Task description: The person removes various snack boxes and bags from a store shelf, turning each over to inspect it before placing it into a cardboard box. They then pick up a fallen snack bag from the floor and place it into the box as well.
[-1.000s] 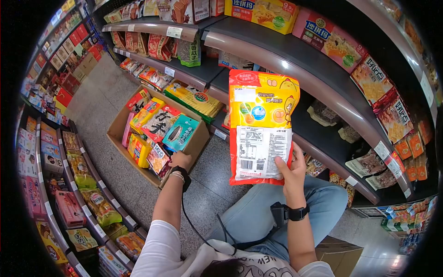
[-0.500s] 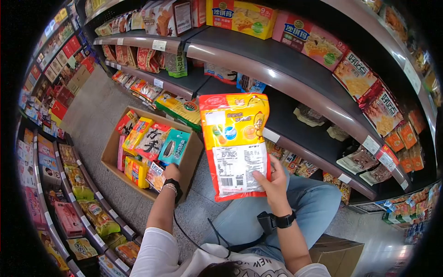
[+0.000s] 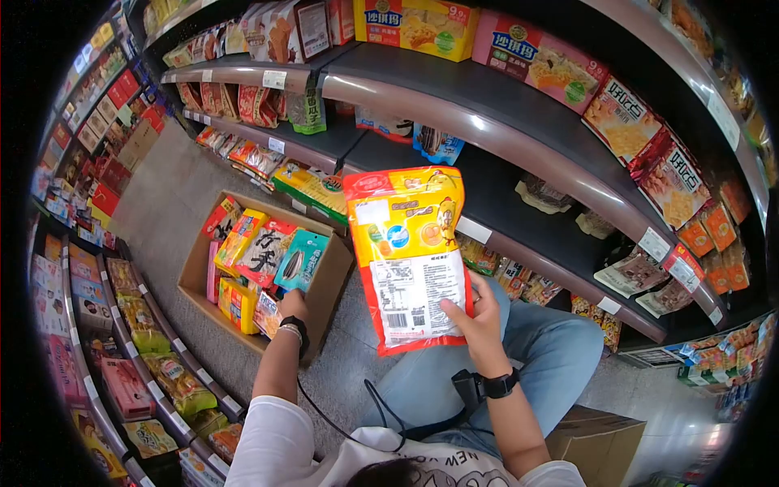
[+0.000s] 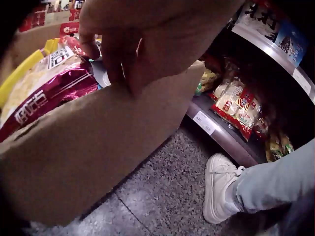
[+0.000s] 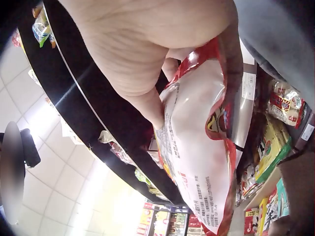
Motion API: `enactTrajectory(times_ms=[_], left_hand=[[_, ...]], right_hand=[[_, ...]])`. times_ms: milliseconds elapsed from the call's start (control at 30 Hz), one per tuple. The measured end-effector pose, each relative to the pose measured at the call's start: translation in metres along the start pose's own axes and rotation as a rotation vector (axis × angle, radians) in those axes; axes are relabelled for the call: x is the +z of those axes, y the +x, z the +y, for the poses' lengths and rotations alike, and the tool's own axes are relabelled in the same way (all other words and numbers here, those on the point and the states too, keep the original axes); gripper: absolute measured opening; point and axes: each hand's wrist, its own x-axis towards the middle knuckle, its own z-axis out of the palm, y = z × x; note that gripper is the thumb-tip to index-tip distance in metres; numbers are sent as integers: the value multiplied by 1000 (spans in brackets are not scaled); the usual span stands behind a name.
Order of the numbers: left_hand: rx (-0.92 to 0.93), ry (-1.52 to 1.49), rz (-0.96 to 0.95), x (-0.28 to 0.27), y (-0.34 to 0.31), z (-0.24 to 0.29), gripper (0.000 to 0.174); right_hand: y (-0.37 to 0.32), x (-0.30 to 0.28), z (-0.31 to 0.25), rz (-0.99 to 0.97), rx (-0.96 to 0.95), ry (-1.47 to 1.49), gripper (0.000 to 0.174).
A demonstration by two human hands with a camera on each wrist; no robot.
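Note:
My right hand [image 3: 479, 321] pinches the lower right edge of a yellow and red bag [image 3: 414, 243], its printed back facing up, thumb on the white label. In the right wrist view the thumb presses the same bag [image 5: 197, 132]. My left hand [image 3: 293, 307] is at the near right side of a cardboard box [image 3: 329, 284], beside a teal bag [image 3: 302, 258]. The left wrist view shows that hand [image 4: 147, 39] over the box wall [image 4: 98, 147], fingers bent down by a purple-edged pack [image 4: 54, 93]; their tips are hidden.
Shelves [image 3: 454, 114] of boxed and bagged snacks curve along the far and right sides. Another shelf [image 3: 154, 333] stands at the left. A second cardboard box [image 3: 596, 438] sits behind the right arm. A black cable [image 3: 324, 412] runs between the arms, near the crossed legs [image 3: 535, 357].
The bag in my right hand has shifted left and lower in the head view, which has also moved. My left hand stays at the box's near right side.

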Motion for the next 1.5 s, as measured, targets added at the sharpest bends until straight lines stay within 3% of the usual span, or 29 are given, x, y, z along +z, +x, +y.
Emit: enactTrajectory(times_ms=[300,433,567,933,1067,1167,1333,1500], left_hand=[[-33,-4,11,1,12,-6,20],[-16,13,133,19,28,-28,21],[-20,86,162,20,34,-45,22],[-35,135,146,26,15,-60,22],[-28,172,48,29,12,-60,22],[88,161,55,28,-4,-45,22],[363,221,-121,18,-27,-33,18],[426,85,-247,28,-63,-23,20]], right_hand=[[-2,-25,-18,96,-12,-30,56],[-2,-35,-26,158,53,-54,58],[2,-40,-20,168,3,-12,58],[13,-32,-9,171,-42,22,60],[13,-26,-10,157,-21,62,60],[14,-26,-10,121,-21,79,59],[18,-11,-7,42,28,115,57],[27,25,14,-105,125,280,51]])
